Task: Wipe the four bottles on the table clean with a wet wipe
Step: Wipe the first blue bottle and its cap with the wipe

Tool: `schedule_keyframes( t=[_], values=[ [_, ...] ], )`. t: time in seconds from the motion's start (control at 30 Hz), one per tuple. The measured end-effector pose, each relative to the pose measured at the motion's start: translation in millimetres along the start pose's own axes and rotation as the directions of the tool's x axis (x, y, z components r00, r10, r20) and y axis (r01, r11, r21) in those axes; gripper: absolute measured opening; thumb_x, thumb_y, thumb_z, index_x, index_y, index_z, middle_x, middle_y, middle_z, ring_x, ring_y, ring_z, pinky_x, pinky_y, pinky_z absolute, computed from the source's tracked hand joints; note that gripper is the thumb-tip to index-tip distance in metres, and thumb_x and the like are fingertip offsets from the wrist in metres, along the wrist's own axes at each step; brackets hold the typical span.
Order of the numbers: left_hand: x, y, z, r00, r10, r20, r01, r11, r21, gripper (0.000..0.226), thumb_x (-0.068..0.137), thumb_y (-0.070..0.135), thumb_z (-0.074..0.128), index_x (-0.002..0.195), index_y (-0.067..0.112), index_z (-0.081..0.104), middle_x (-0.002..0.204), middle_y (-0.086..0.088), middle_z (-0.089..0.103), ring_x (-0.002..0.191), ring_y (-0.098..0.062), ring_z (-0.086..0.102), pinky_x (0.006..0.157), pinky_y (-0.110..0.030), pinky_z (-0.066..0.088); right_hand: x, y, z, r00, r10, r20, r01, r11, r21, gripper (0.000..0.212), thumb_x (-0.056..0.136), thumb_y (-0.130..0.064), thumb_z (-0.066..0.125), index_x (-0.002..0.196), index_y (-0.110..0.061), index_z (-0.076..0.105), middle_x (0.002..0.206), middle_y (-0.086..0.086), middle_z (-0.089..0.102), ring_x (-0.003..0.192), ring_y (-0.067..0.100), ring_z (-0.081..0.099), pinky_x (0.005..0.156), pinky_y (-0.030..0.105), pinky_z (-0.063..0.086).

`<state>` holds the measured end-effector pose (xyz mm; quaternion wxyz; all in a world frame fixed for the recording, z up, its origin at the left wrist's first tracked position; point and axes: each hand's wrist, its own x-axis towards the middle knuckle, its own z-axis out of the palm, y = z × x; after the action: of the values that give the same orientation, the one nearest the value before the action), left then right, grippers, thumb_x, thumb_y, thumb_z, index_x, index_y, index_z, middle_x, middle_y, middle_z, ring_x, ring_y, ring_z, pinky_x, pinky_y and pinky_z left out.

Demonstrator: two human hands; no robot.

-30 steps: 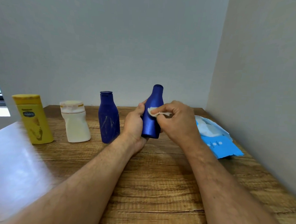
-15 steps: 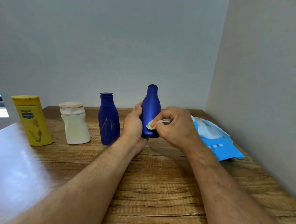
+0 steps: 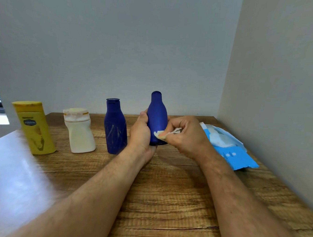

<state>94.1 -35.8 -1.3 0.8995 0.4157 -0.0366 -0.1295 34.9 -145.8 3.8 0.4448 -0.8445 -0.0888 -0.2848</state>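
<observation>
On the wooden counter (image 3: pixel 167 198), near the back wall, the left hand (image 3: pixel 141 133) holds a smooth blue bottle (image 3: pixel 157 116) standing upright, with its fingers curled round the bottle's left side. The right hand (image 3: pixel 185 135) pinches a small white wet wipe (image 3: pixel 160 135) and presses it on the low front of that bottle. To the left stand three more bottles in a row: a scuffed blue bottle (image 3: pixel 115 127) just beside the left hand, then a white bottle (image 3: pixel 79 131), then a yellow bottle (image 3: pixel 33 128) at the far end. Off to the right, a blue wipe pack (image 3: pixel 234 153) lies flat by the side wall, with a white wipe poking out of its top.
</observation>
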Motion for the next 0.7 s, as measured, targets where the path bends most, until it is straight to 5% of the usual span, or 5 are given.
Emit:
schedule_keyframes(
  t=[0.27,0.4,0.5,0.7],
  values=[
    [0.9,-2.3,0.2,0.999,-0.041,-0.028,0.039,0.997,-0.060,0.033,0.108,0.034,0.045,0.124,0.012,0.062,0.107,-0.014,0.077,0.092,-0.024,0.075,0.073,-0.037,0.062,5.2,-10.0,-1.2,0.967,0.103,-0.232,-0.080,0.991,0.105,0.009,0.092,-0.019,0.066,0.096,-0.018,0.075,0.081,-0.006,0.071,0.052,0.004,0.062,0.046,0.015,0.047],
    [-0.2,-1.0,1.5,0.998,-0.055,-0.002,0.055,0.998,-0.031,0.034,0.108,0.037,0.043,0.121,0.011,0.061,0.091,-0.013,0.079,0.080,-0.023,0.077,0.067,-0.037,0.062,1.6,-8.1,-5.0,0.984,0.111,-0.138,-0.096,0.989,0.112,0.013,0.083,-0.014,0.076,0.070,-0.015,0.072,0.054,-0.014,0.062,0.045,0.000,0.053,0.044,0.012,0.040],
    [0.7,-0.3,0.5,0.999,-0.039,-0.002,0.039,0.999,0.004,0.041,0.107,0.042,0.042,0.124,0.009,0.060,0.086,-0.011,0.079,0.074,-0.022,0.077,0.070,-0.039,0.062,-0.8,-7.4,-3.2,0.994,0.108,-0.005,-0.107,0.991,0.084,0.022,0.077,-0.011,0.079,0.060,-0.014,0.067,0.049,-0.014,0.059,0.045,-0.002,0.051,0.045,0.010,0.037],
    [2.0,-2.3,-0.5,0.999,-0.039,0.037,0.039,0.999,0.014,0.037,0.106,0.039,0.045,0.130,0.014,0.059,0.109,-0.015,0.076,0.099,-0.027,0.074,0.087,-0.043,0.061,5.2,-9.0,0.3,0.962,0.112,-0.251,-0.082,0.988,0.129,0.009,0.089,-0.027,0.072,0.094,-0.021,0.077,0.068,-0.014,0.067,0.055,-0.005,0.057,0.049,0.011,0.043]
  ],
)
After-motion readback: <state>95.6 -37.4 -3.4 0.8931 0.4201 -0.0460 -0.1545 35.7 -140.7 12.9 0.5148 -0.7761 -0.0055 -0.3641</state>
